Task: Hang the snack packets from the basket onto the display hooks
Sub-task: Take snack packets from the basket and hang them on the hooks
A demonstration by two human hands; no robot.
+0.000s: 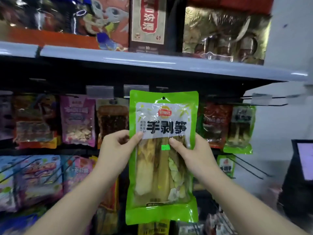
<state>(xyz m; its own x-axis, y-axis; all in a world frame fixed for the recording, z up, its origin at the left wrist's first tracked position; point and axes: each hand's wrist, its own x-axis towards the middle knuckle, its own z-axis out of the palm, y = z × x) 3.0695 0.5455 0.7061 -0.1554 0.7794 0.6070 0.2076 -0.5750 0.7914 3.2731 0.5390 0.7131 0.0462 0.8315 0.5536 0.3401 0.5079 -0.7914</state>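
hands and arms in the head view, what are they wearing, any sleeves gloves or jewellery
Both are bare. The left hand and right hand wear no gloves, rings or watch, and both forearms show no sleeves up to the frame's lower edge. Fingernails look short and unpainted.

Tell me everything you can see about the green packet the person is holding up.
The green packet is a glossy plastic pouch, upright and facing the camera, held in front of the hanging display. Its border is bright green; a white label panel carries bold black Chinese characters and a small red-and-yellow logo. A clear window below shows pale yellowish bamboo shoot strips. A small round hang hole sits near the top edge. The left hand and right hand pinch its two sides at mid-height, thumbs on the front.
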